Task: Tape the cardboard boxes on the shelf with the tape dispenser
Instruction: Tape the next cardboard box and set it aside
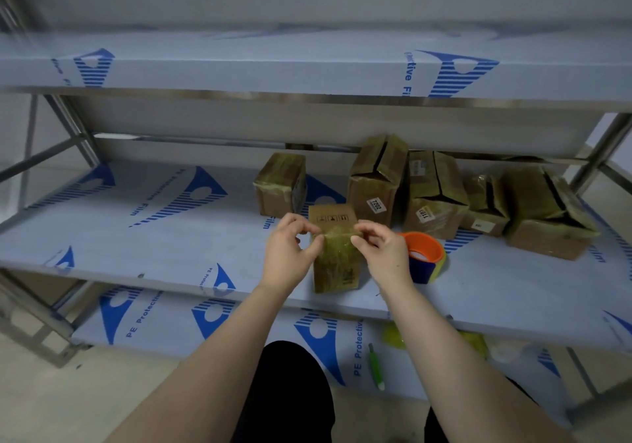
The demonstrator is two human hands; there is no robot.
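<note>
A small cardboard box stands near the front edge of the middle shelf, its top and front covered in yellowish tape. My left hand pinches the box's top edge from the left. My right hand pinches the same edge from the right. The orange and blue tape dispenser with its yellow roll lies on the shelf just right of my right hand, held by neither hand.
Several taped cardboard boxes stand in a row behind, one more at the back left. The lower shelf holds a green-handled tool and yellow items. An upper shelf overhangs.
</note>
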